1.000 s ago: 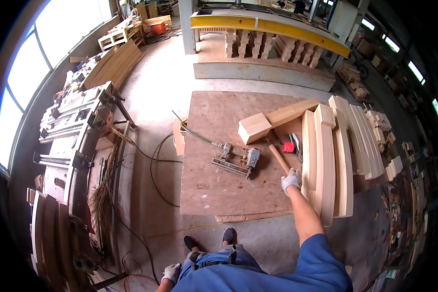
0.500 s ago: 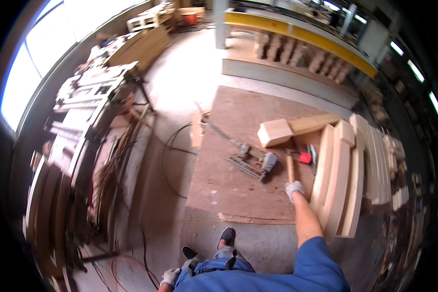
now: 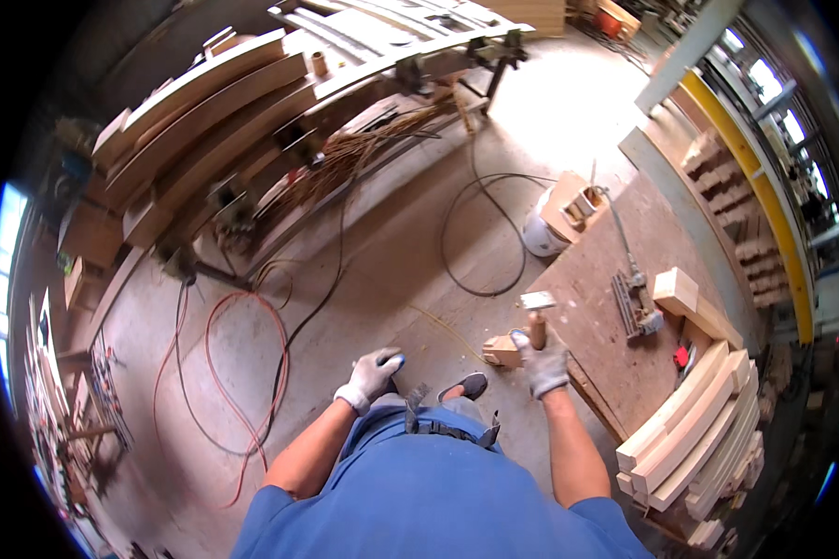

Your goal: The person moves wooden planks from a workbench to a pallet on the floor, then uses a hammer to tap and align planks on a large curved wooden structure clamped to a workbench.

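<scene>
My right hand (image 3: 543, 365), in a white work glove, is closed round the wooden handle (image 3: 538, 328) of a hammer. The hammer's pale head (image 3: 537, 300) points up and away from me. Beside that hand, a small wooden block (image 3: 502, 351) sits low by the edge of a brown board (image 3: 587, 289). My left hand (image 3: 371, 376), also gloved, hangs empty in front of my waist with its fingers loosely apart. On the board lie a nail gun (image 3: 636, 307) with an air hose and a red tool (image 3: 680, 357), possibly a tape measure.
Curved timber pieces (image 3: 690, 438) are stacked at the right. A white bucket (image 3: 543, 233) holding wood stands beyond the board. Black and red hoses (image 3: 284, 349) loop across the floor. At the far left, a workbench (image 3: 391, 70) carries curved beams (image 3: 214, 121).
My view has swung left, toward the workbench. My right hand has left the spot beside the stacked timber with the hammer, now held upright near the board's edge. My left hand has come forward.
</scene>
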A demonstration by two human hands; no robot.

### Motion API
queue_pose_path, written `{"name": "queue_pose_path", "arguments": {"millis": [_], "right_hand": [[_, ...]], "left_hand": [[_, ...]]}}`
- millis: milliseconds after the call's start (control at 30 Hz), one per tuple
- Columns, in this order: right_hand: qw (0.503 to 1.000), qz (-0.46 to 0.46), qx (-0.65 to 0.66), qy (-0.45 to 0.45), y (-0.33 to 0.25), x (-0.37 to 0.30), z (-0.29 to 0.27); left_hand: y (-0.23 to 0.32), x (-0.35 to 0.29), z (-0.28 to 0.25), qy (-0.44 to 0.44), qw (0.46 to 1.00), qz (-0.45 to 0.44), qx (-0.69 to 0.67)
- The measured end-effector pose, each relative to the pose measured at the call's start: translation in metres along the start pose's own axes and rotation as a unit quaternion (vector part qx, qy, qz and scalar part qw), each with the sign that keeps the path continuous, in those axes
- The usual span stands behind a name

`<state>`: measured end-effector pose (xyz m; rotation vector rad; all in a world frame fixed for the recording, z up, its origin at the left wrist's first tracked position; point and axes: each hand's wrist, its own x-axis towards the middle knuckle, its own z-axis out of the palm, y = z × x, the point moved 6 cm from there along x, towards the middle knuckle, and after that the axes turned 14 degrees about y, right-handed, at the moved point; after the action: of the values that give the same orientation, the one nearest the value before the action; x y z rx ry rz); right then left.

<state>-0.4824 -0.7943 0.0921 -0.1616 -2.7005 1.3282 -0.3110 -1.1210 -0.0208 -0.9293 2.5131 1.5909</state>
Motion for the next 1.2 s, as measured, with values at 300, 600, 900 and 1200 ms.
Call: {"name": "queue_pose_path", "arguments": {"millis": [300,600,900,1200], "right_hand": [[0.971,-0.175,0.046,-0.158,-0.139,-0.070,0.122],[0.906,-0.192,0.011,-0.377,-0.191,-0.105,0.195],[0.793,-0.286,-0.086,-0.530,-0.217,-0.162,0.225],[0.656,-0.408,-0.134,-0.621,-0.226,-0.272,0.234]], "left_hand": [[0.152,-0.030,-0.142,0.099,0.955,0.114,-0.255],[0.142,-0.052,-0.185,0.355,0.915,0.160,-0.102],[0.104,-0.107,-0.207,0.554,0.803,0.158,0.155],[-0.026,-0.198,-0.186,0.579,0.719,-0.119,-0.366]]}}
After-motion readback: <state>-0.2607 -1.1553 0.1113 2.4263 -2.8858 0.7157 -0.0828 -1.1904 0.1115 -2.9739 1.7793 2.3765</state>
